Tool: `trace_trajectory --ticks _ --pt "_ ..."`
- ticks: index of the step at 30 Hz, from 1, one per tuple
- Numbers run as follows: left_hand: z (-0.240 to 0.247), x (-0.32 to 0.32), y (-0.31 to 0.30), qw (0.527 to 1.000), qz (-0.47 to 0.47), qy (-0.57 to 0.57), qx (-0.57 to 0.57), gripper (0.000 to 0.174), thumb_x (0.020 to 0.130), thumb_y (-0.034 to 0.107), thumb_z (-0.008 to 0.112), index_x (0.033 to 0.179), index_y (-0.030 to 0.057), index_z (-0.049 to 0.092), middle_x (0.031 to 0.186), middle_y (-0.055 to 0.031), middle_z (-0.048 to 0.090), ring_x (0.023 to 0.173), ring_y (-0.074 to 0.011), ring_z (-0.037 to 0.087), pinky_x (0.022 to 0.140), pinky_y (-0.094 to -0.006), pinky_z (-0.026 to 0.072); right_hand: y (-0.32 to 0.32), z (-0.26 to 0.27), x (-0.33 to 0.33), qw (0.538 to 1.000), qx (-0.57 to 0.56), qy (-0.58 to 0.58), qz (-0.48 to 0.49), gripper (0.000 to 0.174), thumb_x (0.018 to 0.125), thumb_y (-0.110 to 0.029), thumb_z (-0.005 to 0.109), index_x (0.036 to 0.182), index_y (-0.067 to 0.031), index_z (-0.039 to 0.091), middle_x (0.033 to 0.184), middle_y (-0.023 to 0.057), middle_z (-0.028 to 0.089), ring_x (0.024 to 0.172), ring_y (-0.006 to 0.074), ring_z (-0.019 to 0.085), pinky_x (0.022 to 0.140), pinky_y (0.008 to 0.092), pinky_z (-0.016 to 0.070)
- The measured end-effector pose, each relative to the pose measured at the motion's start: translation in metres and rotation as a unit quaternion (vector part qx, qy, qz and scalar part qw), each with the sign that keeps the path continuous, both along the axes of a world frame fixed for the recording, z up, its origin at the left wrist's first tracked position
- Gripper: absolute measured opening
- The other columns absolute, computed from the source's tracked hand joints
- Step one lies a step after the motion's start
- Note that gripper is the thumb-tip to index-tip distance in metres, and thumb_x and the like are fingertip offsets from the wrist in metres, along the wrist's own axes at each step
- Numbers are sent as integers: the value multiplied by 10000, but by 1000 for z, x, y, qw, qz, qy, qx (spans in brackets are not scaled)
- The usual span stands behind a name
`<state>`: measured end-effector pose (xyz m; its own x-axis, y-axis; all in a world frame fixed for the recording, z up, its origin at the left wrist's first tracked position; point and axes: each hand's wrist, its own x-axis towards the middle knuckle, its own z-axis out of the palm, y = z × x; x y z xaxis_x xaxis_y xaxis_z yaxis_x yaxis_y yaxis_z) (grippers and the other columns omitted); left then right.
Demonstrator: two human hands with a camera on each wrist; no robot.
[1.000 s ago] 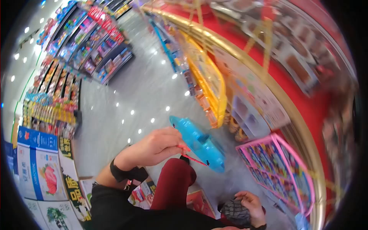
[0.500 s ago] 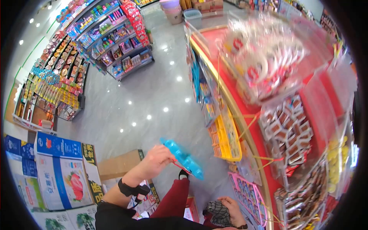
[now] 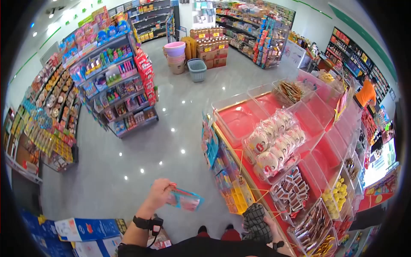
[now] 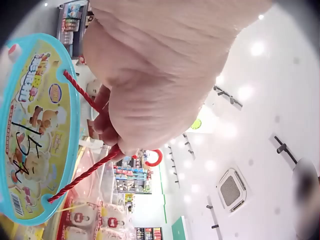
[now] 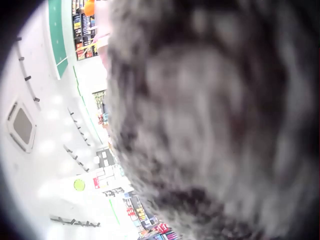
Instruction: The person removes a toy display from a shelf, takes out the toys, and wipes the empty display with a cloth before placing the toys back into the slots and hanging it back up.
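My left hand (image 3: 160, 191) grips a red twisted cord (image 4: 86, 174), out in front of me over the floor. From that cord hangs a flat toy pack (image 3: 186, 200) with a light blue rim. In the left wrist view the printed card (image 4: 35, 130) of the pack shows cartoon bears and a handwritten price. My right hand (image 3: 273, 226) holds a dark grey checked cloth (image 3: 257, 222), low beside the candy stand. Blurred grey fabric (image 5: 200, 125) fills most of the right wrist view and hides that hand's fingers.
To my right stands a red candy stand (image 3: 235, 121) with clear bins of wrapped sweets (image 3: 291, 190). Toy racks (image 3: 233, 192) hang on its side. A stocked shelf (image 3: 115, 85) is ahead left, with buckets (image 3: 175, 55) and a basket (image 3: 197, 70) farther back. Cartons (image 3: 87, 230) sit lower left.
The head view has risen and swung up to show more of the shop. Both feet now show below me. The toy pack has turned from its blue moulded side and hangs lower.
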<state>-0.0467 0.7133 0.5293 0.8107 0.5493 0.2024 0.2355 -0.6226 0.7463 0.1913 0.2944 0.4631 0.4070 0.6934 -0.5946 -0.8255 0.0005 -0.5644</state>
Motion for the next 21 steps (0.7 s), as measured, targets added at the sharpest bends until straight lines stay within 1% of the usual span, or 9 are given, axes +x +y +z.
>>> trace_trajectory --ticks 3,5,6,9,11,12,14,17,21 --pt "35 17 53 1000 6 9 24 88 845 71 606 862 34 684 802 -112 636 810 -309 566 764 -380 452 44 35 19 999 31 -6 -7 528 974 -329 431 1392 -7 439 1314 185 572 1116 339 613 952 453 506" --pt "36 13 86 988 58 21 140 96 859 77 604 845 26 684 801 -115 648 780 -304 568 773 -380 452 73 80 32 990 86 109 -32 603 916 -263 563 1415 16 372 1282 201 574 1116 335 610 948 428 514" --pt "39 12 99 988 58 29 139 96 859 77 604 845 26 684 801 -115 648 780 -304 568 773 -380 452 80 69 46 986 131 105 -23 574 927 -222 552 1413 27 375 1298 208 568 1156 338 592 996 438 483" --pt "52 11 151 981 98 113 122 123 892 85 588 847 5 670 804 -122 643 733 -262 569 749 -365 459 129 48 79 978 190 87 -5 546 934 -170 541 1417 26 376 1316 215 557 1159 327 595 999 432 483" --pt "50 18 174 986 150 60 -29 151 939 104 562 873 -5 643 783 -91 613 713 -185 564 700 -317 459 164 55 91 986 155 65 12 539 935 -151 539 1418 26 377 1323 214 553 1162 319 596 994 430 488" --pt "50 28 189 988 143 58 -31 151 939 104 562 873 -5 643 783 -91 613 713 -185 564 700 -317 459 185 63 99 991 121 32 40 533 936 -132 537 1420 26 377 1330 213 550 1164 311 596 988 427 492" --pt "52 41 218 969 178 9 -173 149 968 103 532 902 -4 612 780 -45 573 727 -123 550 663 -271 447 223 74 105 991 123 24 57 548 932 -144 551 1423 23 374 1341 206 542 1169 302 593 989 420 491" --pt "60 66 266 986 142 -1 -88 147 982 102 515 910 -1 591 786 -15 554 731 -94 540 663 -251 441 278 73 111 987 132 17 94 574 921 -164 575 1427 19 374 1345 183 542 1166 276 594 975 403 496" --pt "45 106 352 989 104 -18 -107 147 982 96 511 899 -1 583 783 -17 550 730 -85 530 666 -246 438 341 57 111 993 107 -34 39 587 910 -181 592 1426 5 382 1295 164 570 1117 271 612 950 397 506"
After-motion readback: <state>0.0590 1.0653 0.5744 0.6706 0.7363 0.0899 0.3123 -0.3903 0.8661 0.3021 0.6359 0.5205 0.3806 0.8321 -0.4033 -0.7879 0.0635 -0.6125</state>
